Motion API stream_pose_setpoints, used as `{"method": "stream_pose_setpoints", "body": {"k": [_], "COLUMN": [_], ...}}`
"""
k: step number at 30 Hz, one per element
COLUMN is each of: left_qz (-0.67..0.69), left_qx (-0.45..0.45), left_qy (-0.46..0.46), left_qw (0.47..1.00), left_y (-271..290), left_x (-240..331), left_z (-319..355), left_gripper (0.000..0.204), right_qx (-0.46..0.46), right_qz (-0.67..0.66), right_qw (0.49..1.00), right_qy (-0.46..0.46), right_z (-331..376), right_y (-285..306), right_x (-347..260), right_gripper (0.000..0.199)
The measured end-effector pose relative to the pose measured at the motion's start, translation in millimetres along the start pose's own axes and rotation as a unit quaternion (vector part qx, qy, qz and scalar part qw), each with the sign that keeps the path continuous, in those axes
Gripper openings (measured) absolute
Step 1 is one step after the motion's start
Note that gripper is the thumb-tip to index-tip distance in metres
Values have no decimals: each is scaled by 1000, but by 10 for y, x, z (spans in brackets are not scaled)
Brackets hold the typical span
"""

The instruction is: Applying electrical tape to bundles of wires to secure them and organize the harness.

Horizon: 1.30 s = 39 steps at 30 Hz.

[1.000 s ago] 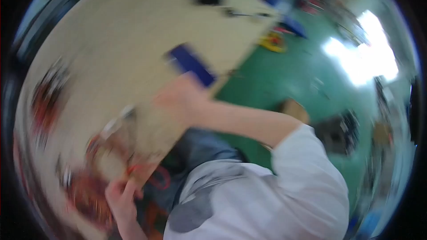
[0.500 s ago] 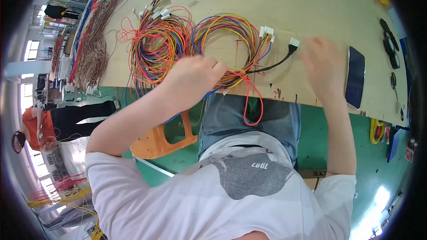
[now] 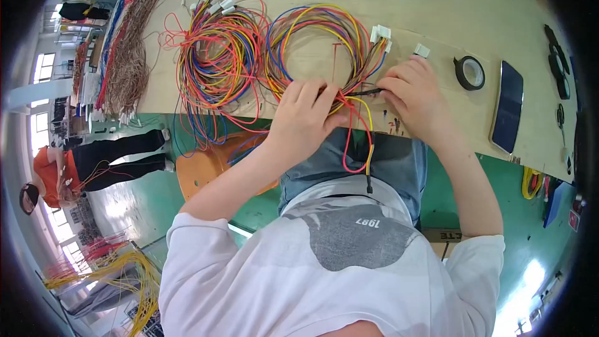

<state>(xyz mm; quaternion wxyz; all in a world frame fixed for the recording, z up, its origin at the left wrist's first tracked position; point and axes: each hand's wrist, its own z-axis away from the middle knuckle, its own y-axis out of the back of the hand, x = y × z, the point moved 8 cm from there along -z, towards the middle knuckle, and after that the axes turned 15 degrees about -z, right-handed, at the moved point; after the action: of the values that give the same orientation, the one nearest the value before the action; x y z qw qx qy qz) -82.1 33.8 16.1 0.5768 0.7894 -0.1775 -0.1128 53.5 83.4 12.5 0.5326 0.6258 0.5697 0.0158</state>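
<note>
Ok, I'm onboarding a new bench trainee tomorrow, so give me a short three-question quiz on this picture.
1. True or false: the roll of black tape lies between the right hand and the dark phone.
2. Which does the left hand rest on? A) the scissors B) the coiled wire bundle C) the phone
3. Fill in: the white connectors lie at the coil's upper ____ side.

Key: 1 true. 2 B. 3 right.
</note>
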Motion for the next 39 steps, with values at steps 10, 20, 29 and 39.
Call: {"method": "stream_pose_setpoints", "body": {"k": [10, 20, 29, 39], "left_qz": [34, 307, 315, -237], "left_qx": [-56, -343, -65, 297], "left_qy": [34, 37, 116, 71], "left_qw": [997, 887, 940, 922], "left_y": [-26, 501, 1867, 889], "left_x": [55, -281, -1551, -2800], "left_z": [-208, -404, -1569, -3437], "left_gripper": [34, 24, 22, 19], "right_qx": [-35, 4, 215, 184], "right_qz": [-115, -161, -28, 152], "right_qw": [993, 987, 969, 952], "right_qy": [3, 18, -119, -190], "right_z": [-120, -319, 524, 510], "right_y": [2, 591, 440, 286], "right_x": [-172, -648, -146, -107], "right_gripper": [16, 21, 17, 24]}}
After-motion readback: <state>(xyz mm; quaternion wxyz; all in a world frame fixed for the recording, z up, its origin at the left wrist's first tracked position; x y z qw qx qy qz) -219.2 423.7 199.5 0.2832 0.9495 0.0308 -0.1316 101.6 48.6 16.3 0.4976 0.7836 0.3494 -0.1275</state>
